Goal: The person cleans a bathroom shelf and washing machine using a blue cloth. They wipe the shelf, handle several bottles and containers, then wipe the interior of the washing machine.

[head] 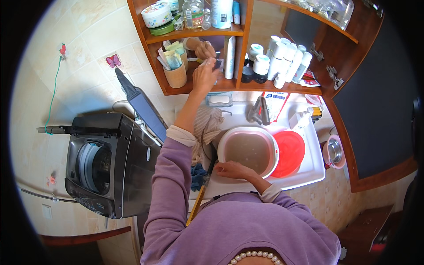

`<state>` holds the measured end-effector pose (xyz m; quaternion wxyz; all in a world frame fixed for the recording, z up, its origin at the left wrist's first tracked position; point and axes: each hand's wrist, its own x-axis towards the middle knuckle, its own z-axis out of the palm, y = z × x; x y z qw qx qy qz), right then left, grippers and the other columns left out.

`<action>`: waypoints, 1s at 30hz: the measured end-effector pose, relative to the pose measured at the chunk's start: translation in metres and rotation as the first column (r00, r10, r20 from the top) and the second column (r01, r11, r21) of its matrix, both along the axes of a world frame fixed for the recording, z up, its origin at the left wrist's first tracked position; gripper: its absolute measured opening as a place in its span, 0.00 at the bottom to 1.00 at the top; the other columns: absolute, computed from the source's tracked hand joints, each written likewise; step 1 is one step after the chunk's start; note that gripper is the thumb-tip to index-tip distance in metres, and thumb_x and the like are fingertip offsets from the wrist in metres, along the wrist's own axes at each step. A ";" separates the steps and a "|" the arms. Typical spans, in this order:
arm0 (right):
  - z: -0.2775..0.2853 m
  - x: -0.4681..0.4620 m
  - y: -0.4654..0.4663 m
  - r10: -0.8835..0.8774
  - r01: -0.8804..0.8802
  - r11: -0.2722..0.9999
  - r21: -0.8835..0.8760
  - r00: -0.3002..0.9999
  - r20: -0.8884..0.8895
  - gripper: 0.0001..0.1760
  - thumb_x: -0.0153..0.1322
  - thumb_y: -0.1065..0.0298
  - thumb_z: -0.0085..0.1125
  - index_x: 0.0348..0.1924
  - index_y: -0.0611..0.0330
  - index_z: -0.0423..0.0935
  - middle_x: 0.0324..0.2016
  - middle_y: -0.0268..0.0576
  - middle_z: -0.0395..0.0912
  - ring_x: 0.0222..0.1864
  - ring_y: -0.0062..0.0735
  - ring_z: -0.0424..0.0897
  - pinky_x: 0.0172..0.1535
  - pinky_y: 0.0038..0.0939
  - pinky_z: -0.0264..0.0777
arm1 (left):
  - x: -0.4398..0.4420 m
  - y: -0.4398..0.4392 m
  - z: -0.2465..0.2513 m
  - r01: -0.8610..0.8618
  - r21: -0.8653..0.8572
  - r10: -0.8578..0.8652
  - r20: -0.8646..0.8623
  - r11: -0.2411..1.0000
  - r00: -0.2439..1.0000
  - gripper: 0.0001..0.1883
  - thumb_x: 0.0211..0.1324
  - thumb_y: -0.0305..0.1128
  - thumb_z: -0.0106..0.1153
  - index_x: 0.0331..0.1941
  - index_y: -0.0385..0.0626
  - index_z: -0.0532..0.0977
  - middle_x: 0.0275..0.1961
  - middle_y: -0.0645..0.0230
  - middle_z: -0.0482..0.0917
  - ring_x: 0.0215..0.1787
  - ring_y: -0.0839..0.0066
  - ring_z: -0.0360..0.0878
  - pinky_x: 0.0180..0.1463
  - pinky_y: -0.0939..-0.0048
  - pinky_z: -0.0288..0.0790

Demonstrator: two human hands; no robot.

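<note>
My left hand (pixel 204 76) reaches into the lower shelf of a wooden wall cabinet (pixel 198 91). Its fingers pinch a small dark object (pixel 217 64), too little shown to name. Left of that hand stands a tan cup (pixel 175 77) holding several tubes; to its right is a tall white tube-like container (pixel 229 59). A mirrored back reflects the hand. My right hand (pixel 236 170) hangs with bent fingers over the near rim of a white-and-pink plastic basin (pixel 224 139). Cloudy water (pixel 248 150) is in the basin, which sits on the white washbasin (pixel 313 165); I see nothing in that hand.
A red basin (pixel 290 152) lies right of the white one, below the faucet (pixel 260 111). Striped cloth (pixel 207 121) and dark blue cloth (pixel 197 177) lie to the left. A top-loading washing machine (pixel 135 172) stands with its lid raised. The cabinet's right door (pixel 381 99) hangs open.
</note>
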<state>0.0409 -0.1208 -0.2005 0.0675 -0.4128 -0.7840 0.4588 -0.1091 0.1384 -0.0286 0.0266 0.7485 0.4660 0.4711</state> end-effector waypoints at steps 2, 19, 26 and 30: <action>0.001 0.001 0.000 -0.007 0.007 1.000 -0.003 1.000 -0.001 0.19 0.74 0.57 0.54 0.54 0.54 0.77 0.44 0.45 0.84 0.49 0.47 0.82 0.51 0.41 0.74 | 0.007 0.001 0.001 0.023 -0.067 -0.017 0.090 0.998 0.996 0.17 0.54 0.32 0.68 0.46 0.40 0.77 0.40 0.57 0.86 0.43 0.55 0.85 0.48 0.58 0.77; -0.004 0.003 0.000 -0.005 0.005 1.000 -0.014 1.000 0.007 0.19 0.73 0.58 0.55 0.55 0.53 0.77 0.44 0.45 0.85 0.48 0.49 0.83 0.50 0.42 0.75 | 0.018 0.004 -0.007 0.027 -0.151 -0.009 0.118 0.988 0.993 0.20 0.54 0.31 0.70 0.49 0.39 0.77 0.43 0.54 0.86 0.46 0.55 0.85 0.51 0.59 0.77; -0.002 0.006 0.000 -0.012 0.013 1.000 0.025 1.000 -0.007 0.18 0.74 0.59 0.56 0.54 0.55 0.77 0.44 0.45 0.85 0.47 0.48 0.83 0.51 0.42 0.75 | -0.009 -0.003 -0.001 0.067 -0.049 -0.060 0.127 0.997 0.990 0.12 0.60 0.30 0.61 0.46 0.42 0.77 0.46 0.55 0.86 0.49 0.53 0.84 0.51 0.56 0.77; 0.000 0.003 -0.001 -0.010 0.010 1.000 -0.001 1.000 0.020 0.17 0.75 0.60 0.56 0.53 0.58 0.76 0.44 0.47 0.84 0.48 0.48 0.83 0.52 0.41 0.74 | -0.045 -0.031 0.011 0.016 -0.096 -0.018 -0.012 0.995 1.000 0.14 0.58 0.28 0.64 0.48 0.38 0.78 0.47 0.55 0.85 0.48 0.56 0.84 0.53 0.61 0.76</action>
